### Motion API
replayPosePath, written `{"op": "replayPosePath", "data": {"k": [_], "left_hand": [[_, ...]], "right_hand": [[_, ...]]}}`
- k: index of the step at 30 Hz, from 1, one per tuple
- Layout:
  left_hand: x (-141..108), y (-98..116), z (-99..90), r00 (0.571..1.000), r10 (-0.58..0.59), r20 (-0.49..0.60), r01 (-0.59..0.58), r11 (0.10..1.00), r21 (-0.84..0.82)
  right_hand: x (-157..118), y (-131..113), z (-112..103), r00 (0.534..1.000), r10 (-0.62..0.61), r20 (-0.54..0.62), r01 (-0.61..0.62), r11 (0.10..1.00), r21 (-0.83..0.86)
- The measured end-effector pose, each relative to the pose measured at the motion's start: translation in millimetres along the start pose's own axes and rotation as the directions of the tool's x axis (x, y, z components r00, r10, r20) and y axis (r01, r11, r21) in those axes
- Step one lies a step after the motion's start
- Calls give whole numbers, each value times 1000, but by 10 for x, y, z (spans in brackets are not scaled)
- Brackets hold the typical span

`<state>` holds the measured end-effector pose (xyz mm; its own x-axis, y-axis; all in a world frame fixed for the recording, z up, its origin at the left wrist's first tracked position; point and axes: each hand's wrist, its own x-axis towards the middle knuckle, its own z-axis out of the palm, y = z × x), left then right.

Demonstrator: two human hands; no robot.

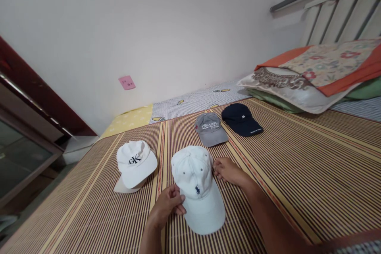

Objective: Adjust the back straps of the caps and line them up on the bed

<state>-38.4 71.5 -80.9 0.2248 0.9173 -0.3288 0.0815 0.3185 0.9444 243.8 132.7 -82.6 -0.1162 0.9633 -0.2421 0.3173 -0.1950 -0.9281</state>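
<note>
Toward the near edge of the bed mat [89,214] lies the pale cap [193,182], the left hand [169,202] bent narrowly at its brim and the right hand [228,170] loosely curled beside its crown; I cannot tell whether either grips. Light, even pressure should spare the soft crown, with the grey cap [210,129] just beyond leaving little room. The white cap [135,162] overlaps a beige brim [123,186] toward the left edge, and the navy cap [241,119] lies near the far edge.
</note>
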Motion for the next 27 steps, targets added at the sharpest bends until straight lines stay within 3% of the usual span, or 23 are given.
{"op": "replayPosePath", "data": {"k": [13,20,27], "left_hand": [[118,-2,-54,969,-5,-249,-46,979,-199],[243,1,6,926,81,-369,-207,926,-315],[283,2,-63,851,113,-512,-300,906,-299]], "right_hand": [[14,-38,10,999,-41,14,42,997,-65],[-37,-95,40,995,-93,40,98,984,-147],[-27,-65,99,994,-114,4,111,965,-238]]}}
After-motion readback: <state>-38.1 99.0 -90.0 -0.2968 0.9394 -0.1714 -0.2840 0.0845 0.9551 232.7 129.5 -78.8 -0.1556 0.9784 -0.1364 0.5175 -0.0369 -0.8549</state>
